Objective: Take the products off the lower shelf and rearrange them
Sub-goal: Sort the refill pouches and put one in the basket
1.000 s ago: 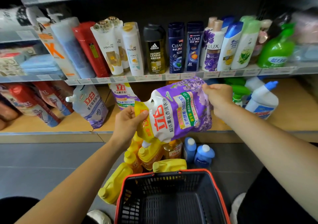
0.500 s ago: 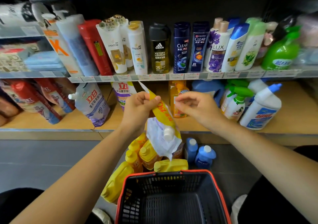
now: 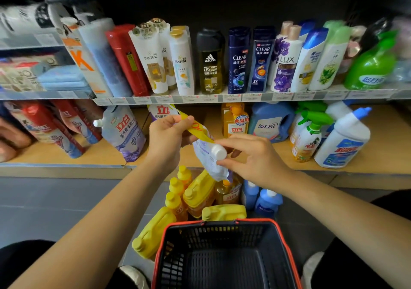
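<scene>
Partway through, by the look: yellow bottles (image 3: 198, 193) and blue bottles (image 3: 266, 202) already down on the floor (image 3: 55, 204); left to clear from the lower shelf (image 3: 378, 137), a standing pouch (image 3: 124, 131), blue jug (image 3: 270, 122) and spray bottles (image 3: 308, 133). Holding a refill pouch (image 3: 206, 162) in mid-air before that shelf, pinching its yellow top with the fingers of the left hand (image 3: 165, 139), clasping its white cap (image 3: 219, 152) with those of the right hand (image 3: 253, 155).

Single head-worn wide-angle cam, pitched forward and down, facing the shelving square-on and close: lower shelf (image 3: 382, 133) sits mid-frame, upper shelf (image 3: 222, 98) bows across the top third from lens distortion, floor (image 3: 55, 199) lies below it, and the basket (image 3: 222, 222) is nearest, right under the lens at the bottom edge.
</scene>
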`<state>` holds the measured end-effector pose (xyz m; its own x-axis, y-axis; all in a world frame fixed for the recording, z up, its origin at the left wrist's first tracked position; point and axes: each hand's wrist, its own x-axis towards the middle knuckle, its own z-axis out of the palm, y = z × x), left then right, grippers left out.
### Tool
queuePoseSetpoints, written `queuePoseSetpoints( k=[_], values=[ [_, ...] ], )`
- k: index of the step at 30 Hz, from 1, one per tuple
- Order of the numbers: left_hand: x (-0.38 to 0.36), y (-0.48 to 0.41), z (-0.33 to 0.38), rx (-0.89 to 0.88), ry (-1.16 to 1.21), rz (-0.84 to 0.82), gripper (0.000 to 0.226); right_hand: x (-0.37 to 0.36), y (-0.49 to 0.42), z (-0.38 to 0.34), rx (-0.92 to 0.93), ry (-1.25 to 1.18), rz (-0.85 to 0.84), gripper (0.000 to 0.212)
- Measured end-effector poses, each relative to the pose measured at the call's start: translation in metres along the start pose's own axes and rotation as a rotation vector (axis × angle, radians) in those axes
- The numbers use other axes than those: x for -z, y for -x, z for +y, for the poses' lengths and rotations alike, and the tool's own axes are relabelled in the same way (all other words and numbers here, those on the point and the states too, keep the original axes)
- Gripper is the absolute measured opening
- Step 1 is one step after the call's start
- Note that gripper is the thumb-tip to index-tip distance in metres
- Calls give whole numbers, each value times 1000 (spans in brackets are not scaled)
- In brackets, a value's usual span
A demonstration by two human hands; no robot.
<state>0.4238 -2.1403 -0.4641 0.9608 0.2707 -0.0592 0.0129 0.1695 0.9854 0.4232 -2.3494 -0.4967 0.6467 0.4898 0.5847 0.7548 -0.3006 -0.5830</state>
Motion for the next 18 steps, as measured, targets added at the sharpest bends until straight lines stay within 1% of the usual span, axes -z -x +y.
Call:
queuePoseSetpoints(
  k=[2,5,6,8,10,15,18],
  values=[
    [-2,-2,4,0,25,6,22,5,-1,0,-84,-57,58,34],
    [-6,-4,6,-7,28,4,14,12,-5,0,-198,-161,118,27],
    [-7,-5,5,-12,24,5,14,14,-6,0,-234,-199,131,27],
    [-9,-5,2,-10,16,5,20,16,-8,0,-286,-255,139,32],
    [-9,-4,1,-1,6,11,22,18,-11,0,-306,-264,121,35],
    [-4,-2,-1,14,-24,2,18,20,-14,-1,-267,-235,118,23],
    [2,-2,1,8,-47,-21,17,18,-14,-6,-247,-288,47,14]
  ],
)
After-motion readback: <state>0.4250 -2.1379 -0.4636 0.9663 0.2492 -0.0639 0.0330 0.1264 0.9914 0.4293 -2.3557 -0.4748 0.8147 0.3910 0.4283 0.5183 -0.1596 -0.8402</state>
